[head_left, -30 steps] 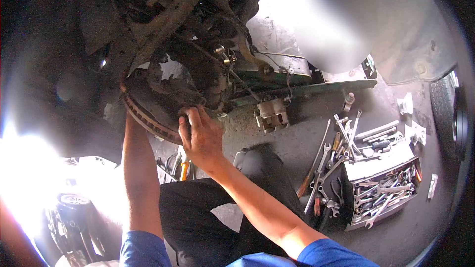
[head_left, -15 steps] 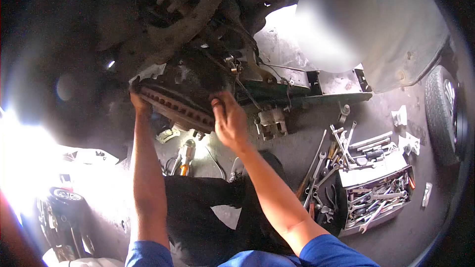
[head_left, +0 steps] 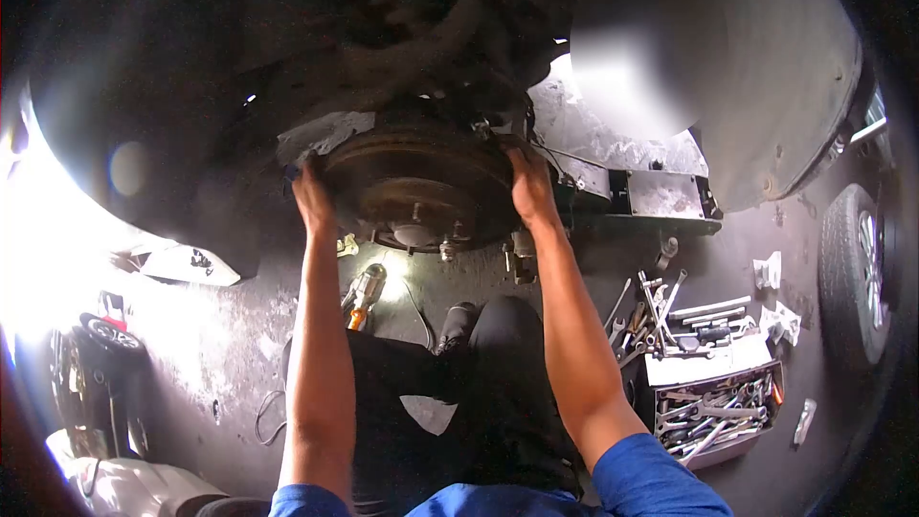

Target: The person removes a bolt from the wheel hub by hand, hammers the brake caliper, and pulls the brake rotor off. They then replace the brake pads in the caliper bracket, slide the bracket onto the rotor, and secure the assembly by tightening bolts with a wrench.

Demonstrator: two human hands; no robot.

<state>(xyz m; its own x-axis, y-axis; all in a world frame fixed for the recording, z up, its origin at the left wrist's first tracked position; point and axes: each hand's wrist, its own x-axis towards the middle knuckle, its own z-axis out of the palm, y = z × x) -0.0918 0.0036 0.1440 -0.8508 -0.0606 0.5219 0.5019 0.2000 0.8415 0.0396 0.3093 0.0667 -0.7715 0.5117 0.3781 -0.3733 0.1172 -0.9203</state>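
Observation:
A rusty brake disc [head_left: 369, 170] is at the wheel hub under the dark wheel arch, its round face turned toward me. My left hand [head_left: 313, 196] grips the disc's left edge, fingers wrapped behind the rim. On the opposite edge, my right hand [head_left: 529, 187] holds it the same way. Wheel studs [head_left: 447, 250] stick out at the disc's lower middle. Close to my right wrist a brake caliper [head_left: 523, 254] hangs low, partly covered by the forearm. Suspension parts above the disc are mostly lost in shadow.
A lit work lamp [head_left: 366, 289] lies on the floor below the disc. To the right are loose wrenches [head_left: 661, 299] and a full toolbox [head_left: 718, 412]. A wheel [head_left: 855, 273] stands at far right; a floor jack [head_left: 100, 373] is at left.
The disc has swung from tilted, with its vented edge showing, to facing me. Both hands now sit on opposite sides of it, and my right hand moved up and right.

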